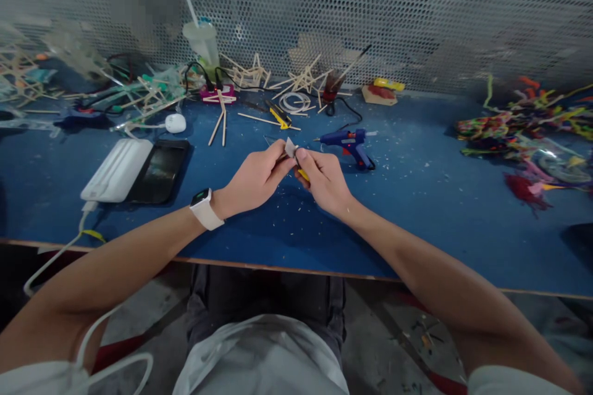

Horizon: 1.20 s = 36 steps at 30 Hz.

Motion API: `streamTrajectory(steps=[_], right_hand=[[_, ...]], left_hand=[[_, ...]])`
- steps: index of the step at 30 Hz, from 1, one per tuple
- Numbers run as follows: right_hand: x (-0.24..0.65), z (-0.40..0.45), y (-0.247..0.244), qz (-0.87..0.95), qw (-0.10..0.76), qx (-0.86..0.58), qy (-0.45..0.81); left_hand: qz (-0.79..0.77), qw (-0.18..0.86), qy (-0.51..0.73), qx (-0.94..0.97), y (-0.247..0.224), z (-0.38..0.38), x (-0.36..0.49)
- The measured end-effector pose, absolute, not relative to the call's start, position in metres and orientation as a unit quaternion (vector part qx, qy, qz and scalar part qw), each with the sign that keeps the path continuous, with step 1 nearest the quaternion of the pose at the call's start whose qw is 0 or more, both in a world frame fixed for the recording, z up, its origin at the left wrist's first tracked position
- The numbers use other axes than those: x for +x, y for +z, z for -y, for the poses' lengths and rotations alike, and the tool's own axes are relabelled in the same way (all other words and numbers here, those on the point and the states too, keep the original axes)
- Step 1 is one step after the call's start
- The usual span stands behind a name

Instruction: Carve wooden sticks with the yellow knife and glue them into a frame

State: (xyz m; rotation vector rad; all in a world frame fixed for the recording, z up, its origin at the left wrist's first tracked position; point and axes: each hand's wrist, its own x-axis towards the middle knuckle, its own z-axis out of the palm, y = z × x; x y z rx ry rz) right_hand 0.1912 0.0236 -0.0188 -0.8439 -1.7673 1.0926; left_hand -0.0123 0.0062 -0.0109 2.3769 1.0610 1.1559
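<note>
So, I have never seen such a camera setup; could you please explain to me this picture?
There is no machine here, only a person's two bare hands. The picture comes from a camera worn on the head, looking forward and down. The right hand holds a yellow-handled tool with a flat grey blade. The left hand is close to the blade; what it may pinch is unclear. On the blue tabletop lie a dark-blue glue gun, a flat white block beside a black phone, pale wooden sticks, and a multicoloured heap at far right.

cutter (303, 175) | yellow handle, grey blade (290, 147) bared | tilted, blade to upper left | in right grip (324, 178)
</note>
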Motion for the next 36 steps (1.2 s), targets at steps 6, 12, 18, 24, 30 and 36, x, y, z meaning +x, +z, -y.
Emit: streamTrajectory(steps=[6, 12, 18, 24, 30, 36], right_hand=[[0.19, -0.023, -0.018, 0.703, 0.434, -0.348, 0.444], [0.188, -0.019, -0.016, 0.708, 0.445, -0.357, 0.417], [0.186, -0.019, -0.018, 0.673, 0.476, -0.377, 0.422], [0.189, -0.025, -0.019, 0.644, 0.508, -0.385, 0.423], [0.187, -0.024, -0.02, 0.649, 0.501, -0.393, 0.417], [0.186, -0.024, -0.019, 0.651, 0.495, -0.396, 0.419]], left_hand=[[-0.373, 0.168, 0.412, 0.814, -0.009, -0.004, -0.013], [-0.39, 0.165, 0.427, 0.799, -0.01, -0.002, -0.009], [-0.407, 0.11, 0.451, 0.787, -0.011, -0.002, -0.007], [-0.4, -0.065, 0.284, 0.869, -0.017, -0.011, -0.014], [-0.432, -0.174, 0.169, 0.869, -0.007, -0.008, -0.013], [-0.428, -0.178, 0.172, 0.869, -0.008, -0.005, -0.012]])
